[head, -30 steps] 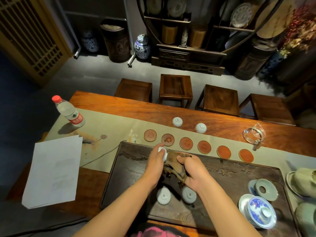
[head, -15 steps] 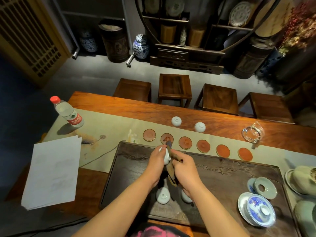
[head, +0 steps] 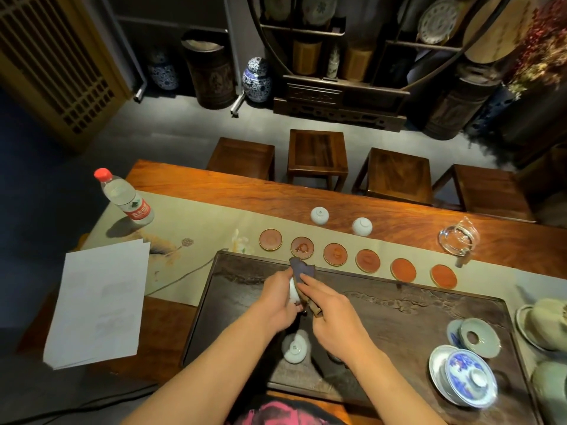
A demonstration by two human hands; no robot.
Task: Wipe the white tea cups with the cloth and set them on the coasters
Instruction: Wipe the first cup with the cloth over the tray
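My left hand [head: 277, 297] grips a small white tea cup [head: 293, 290] over the dark tea tray [head: 233, 271]. My right hand [head: 329, 305] presses a brown cloth [head: 302, 268] against that cup; the cloth sticks up above my fingers. An upturned white cup [head: 294, 348] stands on the tray below my hands; my right forearm hides what lies to its right. Two more white cups [head: 319, 215] [head: 362, 226] sit upside down on the wooden table behind a row of several round brown coasters [head: 335, 254]. No cup stands on any coaster.
A lidded blue-and-white bowl [head: 466, 377] and a celadon lid [head: 478, 337] sit at the tray's right. Pale green pots [head: 549, 314] stand at the far right. A glass pitcher [head: 458, 239], a water bottle [head: 127, 200] and a paper stack [head: 98, 299] are on the table.
My hands have come together on the cup. The cloth, bunched low between them before, now stands up above my right fingers, and my right forearm covers the second cup on the tray.
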